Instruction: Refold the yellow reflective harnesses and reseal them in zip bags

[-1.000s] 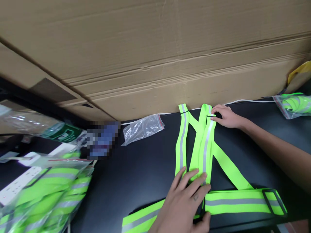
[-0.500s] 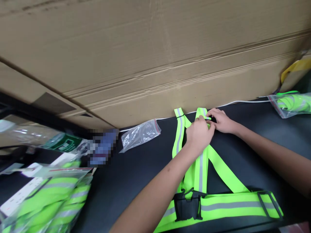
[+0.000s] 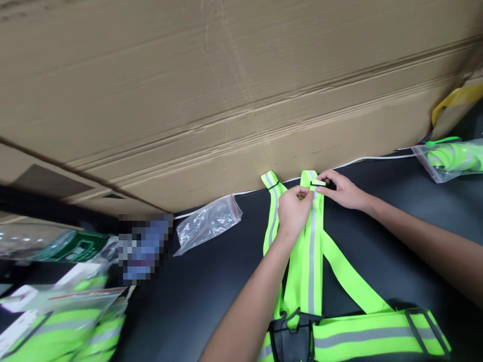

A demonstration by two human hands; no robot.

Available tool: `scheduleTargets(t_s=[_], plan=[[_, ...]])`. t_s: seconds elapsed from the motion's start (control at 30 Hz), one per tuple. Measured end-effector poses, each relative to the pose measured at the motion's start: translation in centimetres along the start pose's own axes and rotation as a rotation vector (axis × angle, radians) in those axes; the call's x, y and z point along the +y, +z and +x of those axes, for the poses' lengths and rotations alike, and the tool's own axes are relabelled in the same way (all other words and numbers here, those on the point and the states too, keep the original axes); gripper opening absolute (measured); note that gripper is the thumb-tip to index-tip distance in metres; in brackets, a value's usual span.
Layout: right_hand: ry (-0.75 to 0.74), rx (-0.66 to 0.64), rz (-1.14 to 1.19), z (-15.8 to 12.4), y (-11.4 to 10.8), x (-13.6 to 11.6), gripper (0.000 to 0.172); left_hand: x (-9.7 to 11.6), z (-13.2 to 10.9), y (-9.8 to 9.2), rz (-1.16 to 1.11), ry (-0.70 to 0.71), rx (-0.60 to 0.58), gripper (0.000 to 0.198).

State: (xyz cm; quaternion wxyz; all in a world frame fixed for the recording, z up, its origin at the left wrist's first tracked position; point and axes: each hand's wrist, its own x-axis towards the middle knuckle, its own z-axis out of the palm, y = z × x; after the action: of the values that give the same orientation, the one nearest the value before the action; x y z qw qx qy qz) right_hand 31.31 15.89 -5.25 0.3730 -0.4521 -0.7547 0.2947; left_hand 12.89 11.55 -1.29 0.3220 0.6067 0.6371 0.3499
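A neon-green reflective harness (image 3: 311, 251) with grey stripes lies on the black table. My left hand (image 3: 295, 210) is closed in a pinch on the left edge of its right shoulder strap, near the top. From the right, my right hand (image 3: 345, 192) pinches the same strap between thumb and fingers, beside a small black slider buckle (image 3: 317, 183) through which the webbing passes. Another black slider (image 3: 273, 185) sits on the left shoulder strap. At the waist, a large black clip buckle (image 3: 292, 337) joins the belt (image 3: 370, 334), partly past the lower frame edge.
A flattened clear zip bag (image 3: 209, 223) lies left of the harness. Bagged green harnesses (image 3: 64, 332) are at lower left, and another bagged one (image 3: 453, 158) at far right. Large cardboard boxes (image 3: 241, 100) stand along the back, with a white cable (image 3: 362, 160) at their foot.
My left hand has drawn back slightly to the left, leaving the slider buckle exposed. My right hand stays by the strap. The camera view has shifted a little.
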Motion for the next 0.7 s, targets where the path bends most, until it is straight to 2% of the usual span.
scheduleTargets(t_s=[0.1,0.37,0.47,0.57,0.7], plan=[[0.008,0.013,0.058,0.1,-0.1,0.0,0.030,0.1,-0.3,0.4,-0.097,0.052,0.065,0.009],[0.066,0.001,0.235,0.5,-0.5,-0.7,0.036,-0.4,0.4,1.1,-0.412,0.072,0.078,0.009],[0.085,0.048,0.266,0.5,-0.6,-0.8,0.040,-0.6,0.4,1.2,-0.457,0.069,0.057,0.011],[0.088,0.064,0.282,0.5,-0.6,-0.8,0.037,-0.7,0.4,1.0,-0.462,0.054,0.032,0.012],[0.085,0.106,0.280,0.4,-0.4,-0.7,0.033,-0.7,0.6,0.3,-0.413,0.018,-0.081,0.020]])
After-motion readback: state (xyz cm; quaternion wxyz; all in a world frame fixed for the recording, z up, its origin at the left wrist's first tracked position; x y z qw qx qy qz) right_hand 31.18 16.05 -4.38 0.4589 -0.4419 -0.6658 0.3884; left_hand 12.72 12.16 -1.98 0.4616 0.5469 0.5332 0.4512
